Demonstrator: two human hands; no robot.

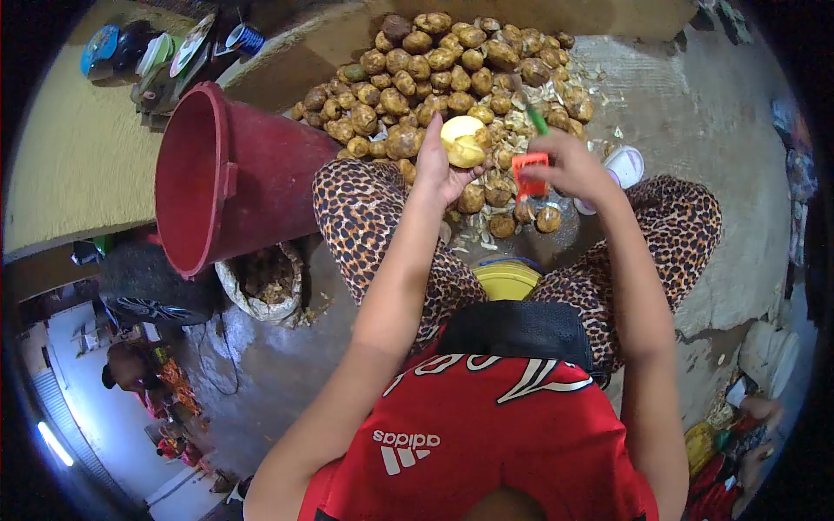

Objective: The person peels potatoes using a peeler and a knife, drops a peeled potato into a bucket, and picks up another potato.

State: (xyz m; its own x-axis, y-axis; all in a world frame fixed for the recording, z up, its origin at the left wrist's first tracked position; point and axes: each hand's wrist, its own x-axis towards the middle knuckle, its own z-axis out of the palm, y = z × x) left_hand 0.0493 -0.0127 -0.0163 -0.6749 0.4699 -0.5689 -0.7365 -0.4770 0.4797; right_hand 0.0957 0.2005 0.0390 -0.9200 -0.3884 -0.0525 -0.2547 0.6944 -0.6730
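Note:
My left hand (443,169) is closed around a partly peeled potato (463,141), its pale yellow flesh showing on top and some brown skin left on the side. Just to its right, my right hand (573,167) grips an orange peeler (529,174), held apart from the potato. A green-handled knife (536,119) points up and away from the same hand; it appears to be held there too, though blur hides the grip. Beyond both hands lies a large heap of unpeeled potatoes (404,82), with peelings scattered over its right side.
A big red bin (261,174) leans on its side at left, near a white sack (287,295) of brown matter. Something yellow and round (506,280) lies between my leopard-print legs. A dark tyre (152,282) stands at left; other people (143,373) sit lower left.

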